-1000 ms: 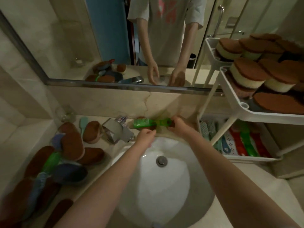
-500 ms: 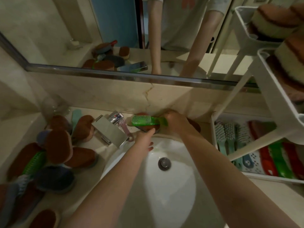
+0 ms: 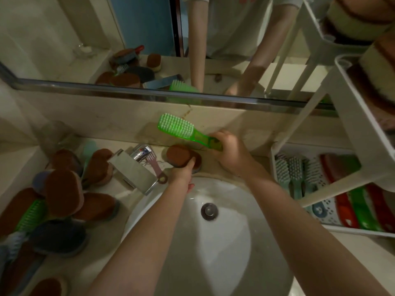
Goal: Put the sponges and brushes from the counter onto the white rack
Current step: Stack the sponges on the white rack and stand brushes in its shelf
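My right hand [image 3: 229, 152] grips the handle of a green brush [image 3: 177, 127] and holds it raised above the counter behind the sink, bristles up and to the left. Below it a brown sponge [image 3: 178, 155] lies on the counter, and my left hand [image 3: 182, 174] has its fingers on the sponge's near edge. The white rack [image 3: 350, 129] stands at the right; its upper shelves carry brown sponges [image 3: 376, 58] and its bottom shelf holds several brushes [image 3: 297, 174].
A chrome faucet [image 3: 133, 169] juts over the white basin [image 3: 213, 231], with a small pink brush [image 3: 155, 167] beside it. A heap of brown sponges [image 3: 64, 193], dark sponges and a green brush [image 3: 31, 214] fills the left counter. A mirror runs along the back wall.
My right hand has lifted the green brush off the counter, uncovering the brown sponge. My left hand has moved forward onto that sponge. The view has shifted closer and to the left.
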Demonstrator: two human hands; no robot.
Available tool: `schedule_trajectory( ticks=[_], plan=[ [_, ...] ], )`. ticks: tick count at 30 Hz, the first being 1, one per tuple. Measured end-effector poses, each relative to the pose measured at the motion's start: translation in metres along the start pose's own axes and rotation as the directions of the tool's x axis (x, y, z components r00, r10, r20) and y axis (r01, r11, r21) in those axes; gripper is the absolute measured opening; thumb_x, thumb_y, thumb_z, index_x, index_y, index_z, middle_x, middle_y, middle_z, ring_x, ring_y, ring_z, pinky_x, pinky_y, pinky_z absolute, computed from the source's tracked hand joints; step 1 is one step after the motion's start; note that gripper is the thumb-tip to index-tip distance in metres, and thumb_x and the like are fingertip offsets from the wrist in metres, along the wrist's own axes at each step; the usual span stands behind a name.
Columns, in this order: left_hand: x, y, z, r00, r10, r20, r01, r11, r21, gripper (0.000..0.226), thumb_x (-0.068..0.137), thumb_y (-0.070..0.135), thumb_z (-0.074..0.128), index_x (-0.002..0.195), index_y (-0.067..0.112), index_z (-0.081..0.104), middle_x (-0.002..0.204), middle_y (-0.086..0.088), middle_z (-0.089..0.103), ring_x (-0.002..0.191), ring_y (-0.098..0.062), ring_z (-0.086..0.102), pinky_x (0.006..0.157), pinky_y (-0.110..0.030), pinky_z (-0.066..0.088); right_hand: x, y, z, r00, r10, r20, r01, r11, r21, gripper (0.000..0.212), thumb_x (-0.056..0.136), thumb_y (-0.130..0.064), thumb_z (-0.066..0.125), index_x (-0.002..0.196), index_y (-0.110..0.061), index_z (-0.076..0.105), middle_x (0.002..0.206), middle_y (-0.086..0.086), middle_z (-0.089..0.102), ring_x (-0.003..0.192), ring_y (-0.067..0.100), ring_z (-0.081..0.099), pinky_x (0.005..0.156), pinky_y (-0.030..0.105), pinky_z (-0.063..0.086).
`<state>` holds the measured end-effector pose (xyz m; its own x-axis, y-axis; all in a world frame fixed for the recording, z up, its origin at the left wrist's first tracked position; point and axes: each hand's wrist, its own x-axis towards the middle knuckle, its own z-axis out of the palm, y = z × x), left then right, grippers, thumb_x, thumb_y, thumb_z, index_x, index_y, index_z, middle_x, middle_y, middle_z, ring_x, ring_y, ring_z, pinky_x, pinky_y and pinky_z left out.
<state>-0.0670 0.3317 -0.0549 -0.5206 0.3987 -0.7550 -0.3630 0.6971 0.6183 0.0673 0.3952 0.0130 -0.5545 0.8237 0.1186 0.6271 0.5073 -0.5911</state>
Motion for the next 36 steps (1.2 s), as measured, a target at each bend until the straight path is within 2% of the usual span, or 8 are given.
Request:
schedule_trajectory(
  ticks=[4,9,11,14,24,28,32,36],
  plan=[
    [0.003,-0.01,-0.002,0.996,0.083,-0.013,-0.083,0.996,0.012,0.047,0.071,0.05,0.073,0.087,0.008,0.058,0.09,-0.008,0.061,0.061,-0.021,0.056,0.052,-0.029,0.053,-0.006,-0.002,-0.003,0.998,0.019,-0.062,-0.016,0.999,0.041,0.034,0.076,-0.01,0.074,0.108,-0.001,0.066,0.099,0.018,0.064,0.09,0.03,0.059,0.075,0.026,0.038],
    [-0.001,-0.011,-0.006,0.992,0.016,0.129,-0.004,0.995,-0.096,0.03,0.078,0.04,0.07,0.079,0.015,0.053,0.06,-0.001,0.043,0.037,-0.008,0.036,0.027,-0.009,0.019,-0.013,-0.005,-0.006,0.997,0.037,-0.063,-0.032,0.997,0.067,0.036,0.076,-0.01,0.075,0.11,-0.001,0.065,0.102,0.017,0.065,0.092,0.029,0.06,0.076,0.028,0.04],
    [-0.006,-0.009,-0.01,0.99,0.03,0.137,-0.021,0.997,-0.068,0.036,0.078,0.04,0.07,0.067,0.016,0.046,0.055,-0.001,0.037,0.027,-0.006,0.028,0.028,-0.01,0.015,-0.019,-0.008,-0.009,0.995,0.053,-0.082,-0.046,0.995,0.085,0.038,0.077,-0.011,0.075,0.112,-0.002,0.064,0.104,0.015,0.066,0.093,0.027,0.06,0.076,0.026,0.04],
    [-0.021,-0.009,-0.016,0.985,0.129,0.115,-0.121,0.99,-0.073,0.037,0.077,0.039,0.072,0.062,0.017,0.046,0.055,-0.001,0.037,0.04,-0.009,0.029,0.032,-0.013,0.017,-0.029,-0.018,-0.018,0.989,0.125,-0.078,-0.113,0.984,0.139,0.042,0.08,-0.016,0.072,0.118,-0.009,0.057,0.105,0.002,0.063,0.088,0.015,0.057,0.072,0.022,0.039],
    [-0.111,-0.004,-0.048,0.904,0.346,0.25,-0.264,0.914,-0.309,0.019,0.082,0.031,0.07,0.078,0.022,0.053,0.062,0.004,0.046,0.05,-0.006,0.038,0.035,-0.014,0.022,-0.091,-0.074,-0.053,0.925,0.282,-0.256,-0.222,0.945,0.242,0.038,0.078,-0.021,0.077,0.109,-0.006,0.061,0.088,-0.001,0.057,0.076,0.014,0.053,0.062,0.016,0.033],
    [-0.127,-0.019,-0.054,0.871,0.37,0.322,-0.289,0.917,-0.274,0.02,0.082,0.034,0.068,0.087,0.02,0.054,0.064,0.005,0.047,0.051,-0.005,0.04,0.035,-0.013,0.023,-0.135,-0.078,-0.053,0.89,0.349,-0.294,-0.272,0.923,0.271,0.036,0.074,-0.024,0.08,0.103,-0.01,0.064,0.083,-0.006,0.058,0.073,0.01,0.052,0.059,0.012,0.033],
    [-0.137,-0.038,-0.053,0.863,0.352,0.363,-0.277,0.93,-0.241,0.027,0.079,0.034,0.071,0.09,0.017,0.053,0.062,0.005,0.047,0.054,-0.007,0.044,0.038,-0.015,0.026,-0.178,-0.071,-0.051,0.876,0.423,-0.233,-0.342,0.884,0.318,0.034,0.074,-0.013,0.077,0.102,-0.011,0.06,0.087,-0.004,0.057,0.066,0.011,0.051,0.066,0.022,0.039],
    [-0.146,-0.052,-0.041,0.851,0.331,0.408,-0.28,0.943,-0.182,0.025,0.081,0.029,0.07,0.091,0.016,0.052,0.069,0.001,0.054,0.058,-0.01,0.051,0.047,-0.021,0.03,-0.218,-0.056,-0.048,0.849,0.465,-0.25,-0.357,0.855,0.376,0.033,0.071,-0.004,0.078,0.098,-0.007,0.058,0.086,-0.001,0.057,0.058,0.005,0.047,0.056,0.016,0.038]
  ],
)
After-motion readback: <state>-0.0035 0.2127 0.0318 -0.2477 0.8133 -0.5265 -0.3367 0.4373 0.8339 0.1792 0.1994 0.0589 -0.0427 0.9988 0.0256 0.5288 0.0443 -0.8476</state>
